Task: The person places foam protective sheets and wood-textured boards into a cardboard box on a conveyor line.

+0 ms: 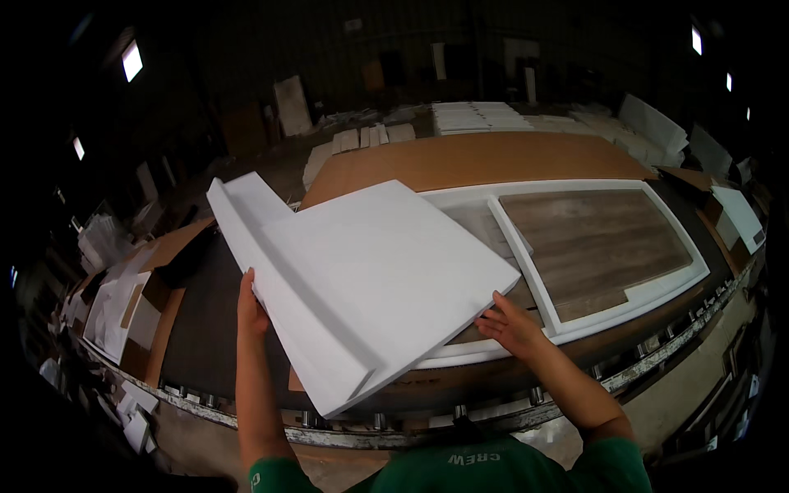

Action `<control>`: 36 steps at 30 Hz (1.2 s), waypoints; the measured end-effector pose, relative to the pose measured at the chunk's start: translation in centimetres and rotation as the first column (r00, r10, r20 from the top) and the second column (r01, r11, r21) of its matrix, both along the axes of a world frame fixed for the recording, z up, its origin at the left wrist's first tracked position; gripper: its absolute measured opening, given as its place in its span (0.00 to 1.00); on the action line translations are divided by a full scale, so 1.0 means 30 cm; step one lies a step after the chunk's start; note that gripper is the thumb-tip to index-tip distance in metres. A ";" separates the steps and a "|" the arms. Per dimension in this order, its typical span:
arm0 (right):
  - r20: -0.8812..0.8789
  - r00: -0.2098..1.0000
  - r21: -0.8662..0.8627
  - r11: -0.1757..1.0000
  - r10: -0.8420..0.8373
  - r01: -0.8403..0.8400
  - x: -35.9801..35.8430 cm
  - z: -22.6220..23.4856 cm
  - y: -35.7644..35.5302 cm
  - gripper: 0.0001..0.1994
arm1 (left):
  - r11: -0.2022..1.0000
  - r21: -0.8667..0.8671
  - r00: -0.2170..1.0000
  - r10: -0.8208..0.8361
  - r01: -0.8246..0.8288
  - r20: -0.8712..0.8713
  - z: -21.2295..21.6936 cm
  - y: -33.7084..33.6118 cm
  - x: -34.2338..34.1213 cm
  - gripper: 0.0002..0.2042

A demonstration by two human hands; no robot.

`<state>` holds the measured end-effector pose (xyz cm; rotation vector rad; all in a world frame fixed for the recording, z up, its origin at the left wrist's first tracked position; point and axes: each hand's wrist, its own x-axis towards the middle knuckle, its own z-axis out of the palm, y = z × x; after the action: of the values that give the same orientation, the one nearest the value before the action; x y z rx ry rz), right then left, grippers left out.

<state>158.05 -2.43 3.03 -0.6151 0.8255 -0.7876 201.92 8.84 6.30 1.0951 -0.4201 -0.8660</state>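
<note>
Two hands are in view, the left hand (251,311) and the right hand (511,324); between them is one large white foam panel (362,275) with a raised ledge along its left edge. On the counter (205,329) lies one wood-grain panel (593,240), set within one white foam frame (567,329), over one brown cardboard sheet (468,160). Farther back sits one stack of white foam sheets (478,117), beside a row of about four small white foam blocks (370,136); the loose white pieces at the far left are too jumbled to count.
</note>
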 end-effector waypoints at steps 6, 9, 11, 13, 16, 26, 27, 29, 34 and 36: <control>-0.243 0.967 -0.002 0.997 0.080 -0.083 0.052 0.001 -0.067 0.19 | 0.997 0.057 0.997 0.045 -0.049 0.069 -0.045 -0.042 -0.032 0.28; -0.108 0.994 -0.124 0.992 0.000 -0.014 0.049 0.070 -0.035 0.18 | 0.975 0.222 1.000 -0.001 0.007 -0.031 -0.002 -0.026 -0.097 0.31; -0.010 0.996 -0.241 0.967 -0.088 0.083 0.059 0.089 -0.006 0.18 | 0.983 0.184 0.999 0.012 -0.004 -0.043 -0.002 -0.030 -0.098 0.33; -0.016 0.992 -0.326 0.938 -0.128 0.116 0.065 0.140 0.036 0.18 | 0.993 0.079 0.996 -0.092 0.093 -0.008 -0.017 -0.050 -0.081 0.36; -0.007 0.976 -0.451 0.872 -0.217 0.191 0.078 0.263 0.104 0.21 | 0.996 0.037 0.997 -0.079 0.080 -0.022 0.026 -0.061 -0.082 0.40; 0.128 0.910 -0.815 0.481 -0.394 0.323 0.036 0.397 0.082 0.28 | 0.992 -0.109 0.994 0.056 -0.066 -0.091 0.123 -0.100 -0.089 0.28; 0.153 0.917 -0.747 0.564 -0.367 0.351 0.017 0.388 0.041 0.28 | 0.993 -0.104 0.995 0.049 -0.058 -0.089 0.111 -0.111 -0.077 0.28; 0.182 0.924 -0.669 0.646 -0.336 0.367 -0.016 0.339 -0.031 0.26 | 0.988 -0.119 0.991 0.086 -0.098 -0.099 0.076 -0.090 -0.013 0.26; 0.248 0.921 -0.587 0.709 -0.300 0.390 -0.218 0.309 -0.214 0.22 | 0.925 -0.322 0.966 0.132 -0.200 -0.221 -0.018 -0.167 0.070 0.19; 0.261 0.912 -0.463 0.788 -0.318 0.407 -0.286 0.276 -0.370 0.23 | 0.902 -0.363 0.971 0.199 -0.235 -0.136 -0.042 -0.087 0.183 0.18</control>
<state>149.46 -13.54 11.32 -0.8546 0.5773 -1.4253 207.41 6.23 5.06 0.7236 -0.3574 -0.6042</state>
